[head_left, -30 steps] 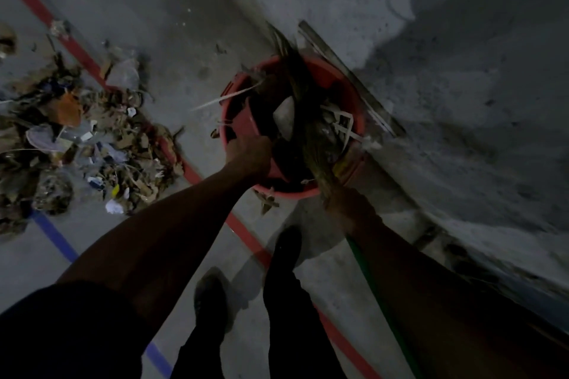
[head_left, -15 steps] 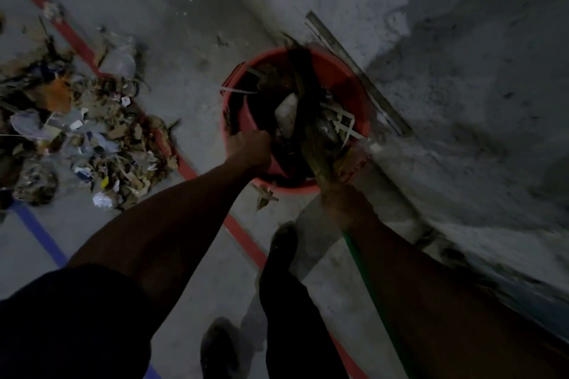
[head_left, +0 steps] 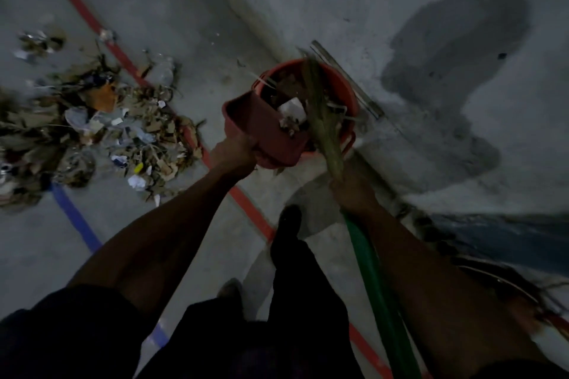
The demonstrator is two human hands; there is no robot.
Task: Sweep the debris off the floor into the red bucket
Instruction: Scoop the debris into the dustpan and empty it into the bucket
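Note:
The red bucket (head_left: 345,92) stands on the floor against the wall base, holding paper scraps and dry leaves. My left hand (head_left: 232,155) grips the handle of a red dustpan (head_left: 261,129), which is tilted over the bucket's near-left rim. My right hand (head_left: 354,194) grips a broom (head_left: 320,120) where the straw bristles meet its green handle (head_left: 378,286); the bristles reach into the bucket. A pile of debris (head_left: 101,129) lies on the floor to the left: leaves, paper, plastic bits.
A red floor line (head_left: 246,203) runs diagonally past the bucket and a blue line (head_left: 77,218) crosses at the left. A metal strip (head_left: 348,80) leans behind the bucket. The grey wall carries a dark stain (head_left: 455,71). My feet (head_left: 289,218) stand near the bucket.
The dustpan has come up out of the bucket and tilted toward me at its near-left rim. The view has shifted, showing more floor and debris on the left.

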